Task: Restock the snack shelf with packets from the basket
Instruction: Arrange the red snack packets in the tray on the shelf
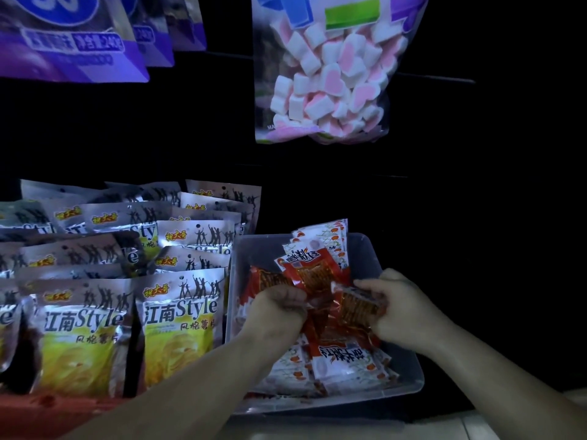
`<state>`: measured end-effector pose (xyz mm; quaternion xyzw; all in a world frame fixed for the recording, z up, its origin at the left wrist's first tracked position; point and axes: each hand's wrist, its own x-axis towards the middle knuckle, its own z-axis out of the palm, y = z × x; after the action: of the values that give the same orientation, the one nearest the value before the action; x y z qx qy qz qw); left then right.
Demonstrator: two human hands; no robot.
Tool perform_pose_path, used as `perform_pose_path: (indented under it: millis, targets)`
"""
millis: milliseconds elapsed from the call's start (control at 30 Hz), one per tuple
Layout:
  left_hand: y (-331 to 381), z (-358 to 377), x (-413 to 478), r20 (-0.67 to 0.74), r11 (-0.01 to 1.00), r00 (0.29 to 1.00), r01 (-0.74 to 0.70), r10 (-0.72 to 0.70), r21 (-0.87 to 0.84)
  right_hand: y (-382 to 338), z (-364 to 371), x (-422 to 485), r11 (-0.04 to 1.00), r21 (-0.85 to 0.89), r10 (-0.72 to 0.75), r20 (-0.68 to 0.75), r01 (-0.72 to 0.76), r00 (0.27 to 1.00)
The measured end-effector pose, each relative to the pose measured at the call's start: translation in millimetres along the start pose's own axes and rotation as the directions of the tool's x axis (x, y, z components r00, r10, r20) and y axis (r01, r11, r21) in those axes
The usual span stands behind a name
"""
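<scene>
A clear plastic bin (374, 249) sits on the shelf at lower right, filled with red-and-white snack packets (317, 265). My left hand (279, 309) is inside the bin, fingers curled round the lower edge of a bunch of red packets. My right hand (397, 306) pinches one small red packet (359, 308) with a clear window, holding it just above the pile. More white-backed packets (336, 366) lie flat in the near part of the bin.
Rows of silver-and-yellow chip bags (178, 325) stand upright left of the bin. A marshmallow bag (327, 77) hangs above the bin, and purple bags (70, 36) hang at upper left. The surroundings are dark.
</scene>
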<state>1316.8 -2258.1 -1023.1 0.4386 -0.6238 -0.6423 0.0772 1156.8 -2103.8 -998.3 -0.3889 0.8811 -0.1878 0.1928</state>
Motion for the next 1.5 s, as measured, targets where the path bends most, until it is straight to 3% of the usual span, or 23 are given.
perform_pose_path:
  millis: [100, 200, 300, 367, 467, 533, 567, 633, 700, 800, 867, 933, 1000, 1033, 1133, 1300, 1500]
  targets:
    - [4, 1, -4, 0.005, 1.000, 1.000, 0.009, -0.009, -0.017, 4, 7, -5, 0.978, -0.206, -0.008, -0.149, -0.023, 0.989]
    - [7, 1, -5, 0.000, 0.999, 1.000, 0.008, -0.008, -0.049, -4, 8, -4, 0.998, -0.056, -0.038, -0.353, 0.020, 0.935]
    - [13, 1, -8, 0.007, 0.997, 1.000, -0.018, 0.019, -0.080, -25, -9, -3, 0.992, -0.099, -0.118, -0.499, 0.079, 0.858]
    - [16, 2, -12, 0.015, 0.997, 0.999, -0.034, 0.036, -0.074, -35, -15, -3, 0.981, -0.169, -0.156, -0.423, 0.091, 0.893]
    - [14, 4, -13, 0.032, 0.999, 0.999, -0.016, 0.017, -0.034, -41, -14, -8, 0.920, -0.383, -0.148, -0.148, 0.082, 0.978]
    - [12, 4, -12, 0.041, 0.999, 0.999, 0.020, -0.019, -0.032, -37, -8, -11, 0.887, -0.451, -0.089, 0.053, 0.103, 0.995]
    - [11, 3, -11, 0.044, 0.999, 0.999, 0.029, -0.027, -0.037, -35, -6, -12, 0.916, -0.386, -0.058, 0.147, 0.112, 0.987]
    - [11, 2, -11, 0.087, 0.999, 0.996, 0.026, -0.024, -0.022, -31, -1, -13, 0.998, -0.047, -0.020, 0.315, 0.036, 0.949]
    - [11, 4, -14, 0.161, 1.000, 0.987, 0.022, -0.023, 0.011, -29, 0, -14, 0.972, 0.225, -0.031, 0.396, -0.064, 0.918]
    - [9, 8, -15, 0.173, 0.999, 0.985, 0.013, -0.019, 0.035, -16, 4, -10, 0.930, 0.336, -0.017, 0.442, -0.149, 0.897]
    - [11, 6, -10, 0.100, 1.000, 0.995, 0.001, -0.002, 0.007, -7, 12, -5, 0.887, 0.430, 0.015, 0.339, -0.169, 0.941]
    - [17, 1, -4, 0.006, 0.997, 1.000, -0.028, 0.029, -0.078, -3, 23, 6, 0.913, 0.401, 0.054, 0.060, -0.074, 0.997]
    - [23, -5, 2, -0.056, 0.993, 0.994, -0.099, 0.095, -0.069, -9, 29, 21, 0.956, 0.293, 0.054, -0.191, 0.004, 0.980]
    - [23, -8, 4, -0.063, 0.992, 0.991, -0.118, 0.114, -0.055, -15, 33, 31, 0.960, 0.275, 0.027, -0.250, 0.044, 0.968]
    - [21, -13, 11, -0.057, 0.996, 0.994, -0.091, 0.091, 0.012, -30, 43, 62, 0.977, 0.200, -0.010, -0.305, 0.074, 0.952]
    - [36, -21, 26, 0.077, 0.997, 0.995, -0.064, 0.067, -0.048, -40, 57, 92, 0.981, 0.188, 0.098, -0.300, -0.042, 0.949]
    - [35, -22, 35, 0.160, 0.985, 0.987, -0.003, -0.025, 0.170, -17, 57, 88, 0.901, 0.429, 0.218, -0.324, -0.063, 0.920]
